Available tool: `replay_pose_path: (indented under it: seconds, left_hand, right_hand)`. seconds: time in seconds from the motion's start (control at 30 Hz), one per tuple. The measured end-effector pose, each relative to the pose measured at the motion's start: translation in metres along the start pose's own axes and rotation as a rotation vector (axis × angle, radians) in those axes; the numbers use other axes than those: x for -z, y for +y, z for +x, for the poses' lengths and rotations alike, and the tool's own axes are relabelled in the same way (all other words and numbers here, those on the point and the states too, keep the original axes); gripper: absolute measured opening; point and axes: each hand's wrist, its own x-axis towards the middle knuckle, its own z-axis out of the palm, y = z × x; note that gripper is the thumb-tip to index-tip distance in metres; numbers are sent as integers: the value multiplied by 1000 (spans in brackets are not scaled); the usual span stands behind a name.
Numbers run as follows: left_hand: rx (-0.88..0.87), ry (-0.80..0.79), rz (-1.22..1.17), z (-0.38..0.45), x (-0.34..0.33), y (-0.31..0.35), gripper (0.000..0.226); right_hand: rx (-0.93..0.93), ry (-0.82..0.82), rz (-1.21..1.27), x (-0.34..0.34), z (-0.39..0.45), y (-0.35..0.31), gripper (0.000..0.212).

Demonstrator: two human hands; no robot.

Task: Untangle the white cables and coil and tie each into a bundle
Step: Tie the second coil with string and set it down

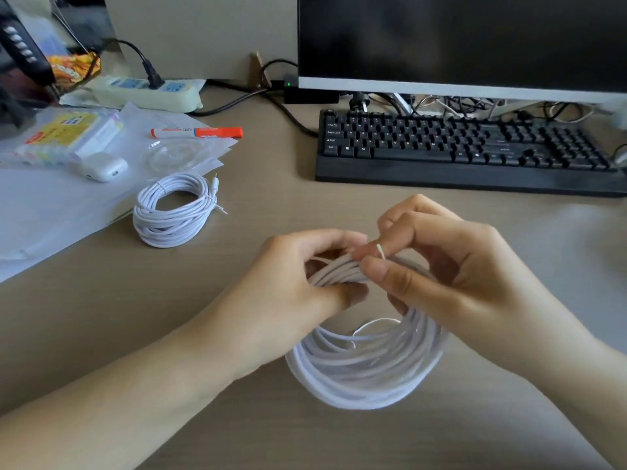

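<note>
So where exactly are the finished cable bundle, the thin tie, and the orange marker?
finished cable bundle (173, 212): head view, on its near-side white loops.
thin tie (380, 251): head view, on the end sticking up between the fingers.
orange marker (217, 132): head view, on its orange cap end.

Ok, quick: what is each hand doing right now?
Left hand: grips the top of the cable coil.
Right hand: pinches the thin white tie at the coil.

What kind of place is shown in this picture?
Probably an office desk or computer workstation: a monitor, a black keyboard and a power strip stand on the desk.
</note>
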Motion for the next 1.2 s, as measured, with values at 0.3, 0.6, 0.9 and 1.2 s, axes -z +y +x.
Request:
replay_pose_path:
  seconds: [0.3,0.6,0.9,1.2]
  left_hand:
    - [-14,-51,-248,2,6,1,49]
    - [-117,-19,-64,1,7,1,42]
    - [-269,91,162,6,1,-5,39]
    - [-157,34,518,3,-8,-8,47]
  right_hand:
    - [-89,-6,181,2,6,5,15]
    - [-491,-58,614,3,13,5,34]
    - [-325,20,344,-3,9,18,24]
    - [13,248,-15,-19,1,27,20]
